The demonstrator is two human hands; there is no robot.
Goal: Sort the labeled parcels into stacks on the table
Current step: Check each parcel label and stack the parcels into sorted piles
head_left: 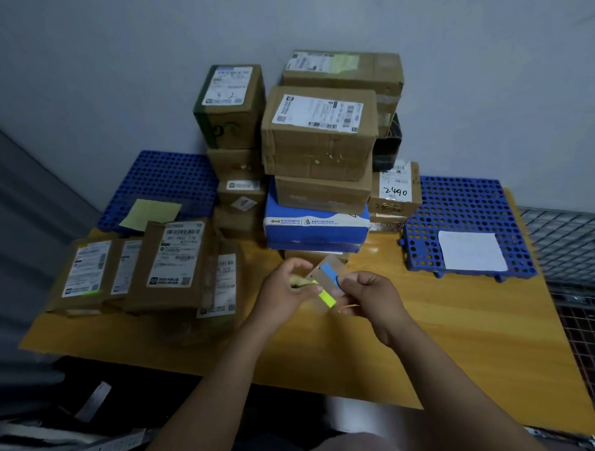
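Fingers (305,285) of both hands are pinched on a small clear card (325,285) with blue and yellow tabs, held above the surface (427,322) before stacked parcels (320,136).

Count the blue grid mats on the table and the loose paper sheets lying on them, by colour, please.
Blue mats: 2, the left mat and the right mat
Yellow paper sheet: 1
White paper sheet: 1
Total: 4
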